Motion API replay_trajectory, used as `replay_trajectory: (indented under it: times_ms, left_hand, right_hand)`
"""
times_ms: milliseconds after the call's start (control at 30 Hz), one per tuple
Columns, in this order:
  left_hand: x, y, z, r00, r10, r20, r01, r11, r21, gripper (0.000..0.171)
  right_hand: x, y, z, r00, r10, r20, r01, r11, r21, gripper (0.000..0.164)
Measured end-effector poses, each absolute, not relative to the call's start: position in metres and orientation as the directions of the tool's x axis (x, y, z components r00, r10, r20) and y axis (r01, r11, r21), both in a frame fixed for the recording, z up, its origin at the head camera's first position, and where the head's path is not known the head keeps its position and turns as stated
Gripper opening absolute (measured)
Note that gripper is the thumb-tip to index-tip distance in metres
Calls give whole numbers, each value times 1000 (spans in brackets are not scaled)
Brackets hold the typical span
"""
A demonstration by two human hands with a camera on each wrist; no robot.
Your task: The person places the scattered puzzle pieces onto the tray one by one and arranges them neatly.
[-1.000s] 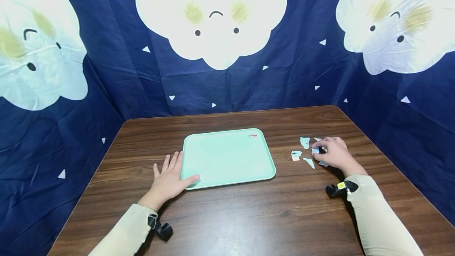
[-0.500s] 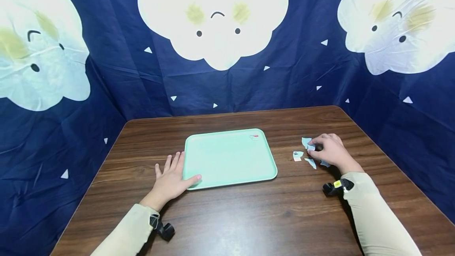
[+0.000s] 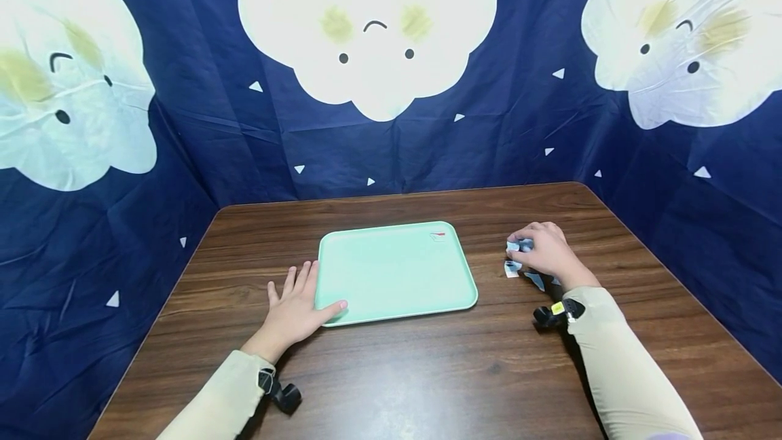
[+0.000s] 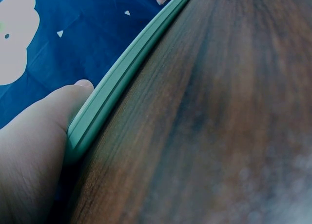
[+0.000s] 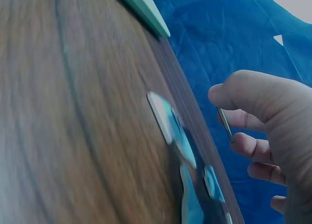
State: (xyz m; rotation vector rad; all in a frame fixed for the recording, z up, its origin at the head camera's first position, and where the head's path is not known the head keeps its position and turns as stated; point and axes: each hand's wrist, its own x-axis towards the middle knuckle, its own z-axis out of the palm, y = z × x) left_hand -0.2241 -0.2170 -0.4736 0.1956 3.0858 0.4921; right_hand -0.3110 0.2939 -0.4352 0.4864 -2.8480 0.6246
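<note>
My left hand (image 3: 295, 309) lies with straight, spread fingers at the left side of a mint-green tray (image 3: 394, 273); its thumb rests over the front left corner. My right hand (image 3: 545, 250) pinches a thin, flat light-blue puzzle piece (image 3: 512, 247) between thumb and fingers. In the right wrist view the held piece (image 5: 225, 124) shows edge-on, above the table. Below that hand lie more puzzle pieces, among them a blue and white one (image 3: 512, 269) and a narrow blue one (image 3: 535, 281). The hand partly hides others.
A small piece with red and white marks (image 3: 438, 236) sits at the tray's back right corner. All this is on a brown wooden table (image 3: 391, 365). Dark blue cloth (image 3: 342, 148) with white clouds hangs behind and at both sides. Each wrist wears a black camera.
My right hand has moved left from the right side of the cluster, carrying the pinched puzzle piece. My left hand and the tray stay in place.
</note>
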Motion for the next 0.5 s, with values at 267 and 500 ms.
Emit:
replay_trajectory:
  times_ms: [267,500]
  left_hand:
    - [-224,-216,-473,-992,126,1,120,943,311,120]
    - [-224,-217,-473,-992,126,0,120,943,311,119]
  right_hand:
    - [-319,277,-435,-923,-289,254,-370,845,-386,29]
    - [-327,262,-435,-921,-298,249,-379,831,-407,29]
